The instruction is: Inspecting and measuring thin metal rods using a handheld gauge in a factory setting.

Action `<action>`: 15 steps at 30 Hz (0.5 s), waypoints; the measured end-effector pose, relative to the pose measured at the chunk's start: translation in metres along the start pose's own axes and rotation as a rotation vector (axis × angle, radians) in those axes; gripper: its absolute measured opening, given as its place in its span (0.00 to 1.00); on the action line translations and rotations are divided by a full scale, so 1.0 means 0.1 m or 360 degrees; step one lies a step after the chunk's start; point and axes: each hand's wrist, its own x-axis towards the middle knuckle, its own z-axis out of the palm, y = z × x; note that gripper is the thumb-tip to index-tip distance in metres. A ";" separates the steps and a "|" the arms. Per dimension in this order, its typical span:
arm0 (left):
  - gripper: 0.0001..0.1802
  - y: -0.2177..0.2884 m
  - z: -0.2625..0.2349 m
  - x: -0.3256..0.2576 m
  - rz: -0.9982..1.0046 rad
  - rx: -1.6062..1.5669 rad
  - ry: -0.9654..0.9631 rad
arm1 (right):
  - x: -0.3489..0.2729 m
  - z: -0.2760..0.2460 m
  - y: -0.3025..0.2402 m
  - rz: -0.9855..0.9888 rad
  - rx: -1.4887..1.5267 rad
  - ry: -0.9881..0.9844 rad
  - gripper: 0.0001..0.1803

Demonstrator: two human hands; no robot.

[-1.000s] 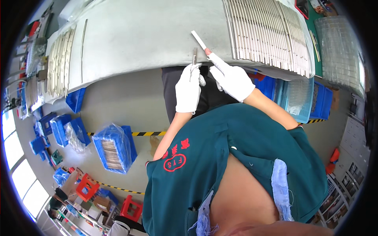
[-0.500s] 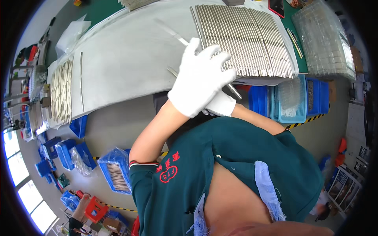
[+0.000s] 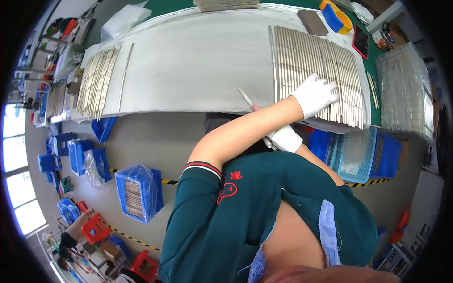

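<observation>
My left hand (image 3: 315, 96), in a white glove, reaches across to the right over a row of thin silvery metal strips (image 3: 302, 61) laid side by side on the cloth. Its fingers are apart and bent down at the strips, and no strip is seen lifted in them. Under my left forearm, my right hand (image 3: 286, 138), gloved too, is closed close to my body. One metal strip (image 3: 245, 97) sticks out from it past the table's near edge, a bare fingertip against it. My forearm hides the strip's middle.
A white cloth (image 3: 188, 61) covers the table. More strips (image 3: 99, 82) lie at its left end, beside a single one (image 3: 125, 78). At the far right are a brown block (image 3: 312, 22), a tape dispenser (image 3: 336, 18), a phone (image 3: 361, 41) and clear trays (image 3: 403, 89). Blue baskets (image 3: 354, 158) stand below.
My left hand has moved right, from above my right hand onto the row of strips. My right hand stays low with its strip. The whole view has shifted, showing more of the table's far side.
</observation>
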 end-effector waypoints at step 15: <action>0.22 -2.01 -2.27 -2.77 -0.2267 0.1474 0.0196 | -0.17 0.00 -0.06 -0.0143 -0.0257 0.0010 0.28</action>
